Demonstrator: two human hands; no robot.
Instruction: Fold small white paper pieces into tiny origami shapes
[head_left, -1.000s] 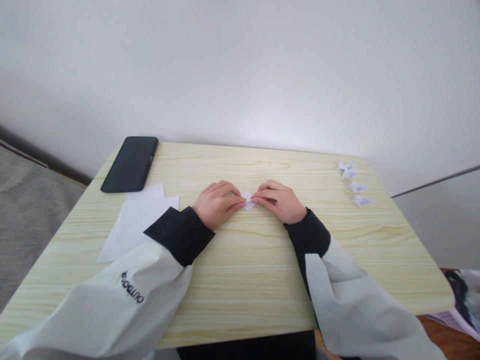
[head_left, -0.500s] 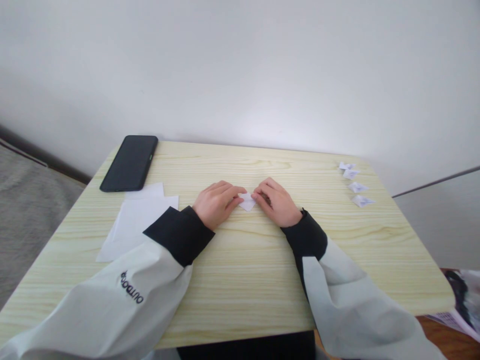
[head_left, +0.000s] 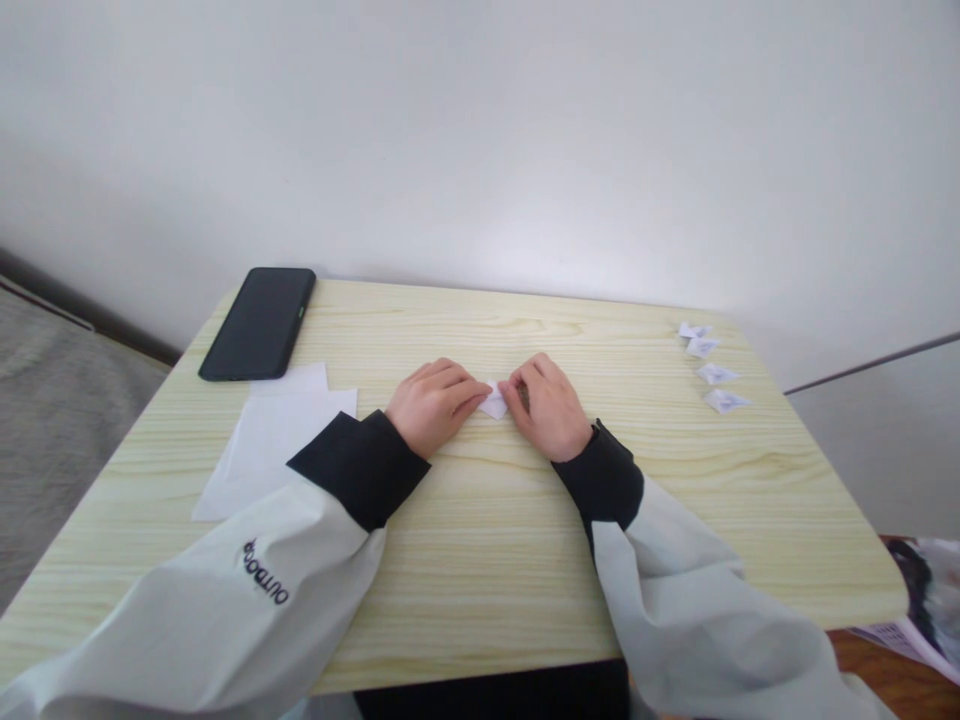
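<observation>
A small piece of folded white paper (head_left: pixel 493 404) lies near the middle of the table, its lower end a point. My left hand (head_left: pixel 435 405) pinches its left side between thumb and forefinger. From the other side, my right hand (head_left: pixel 551 405) has thumb and fingertips closed on the paper's right edge. Fingers of both hands cover parts of the folds.
White paper sheets (head_left: pixel 277 440) lie overlapping at the left, partly under my left sleeve. Behind them rests a black tablet-like device (head_left: pixel 259 322). Several small folded paper pieces (head_left: pixel 718 374) stand in a row at the right. A white wall (head_left: pixel 480 150) borders the table's far edge.
My right hand has shifted slightly left, its thumb and fingers now further over the paper's right side. My left hand has barely moved and keeps its pinch.
</observation>
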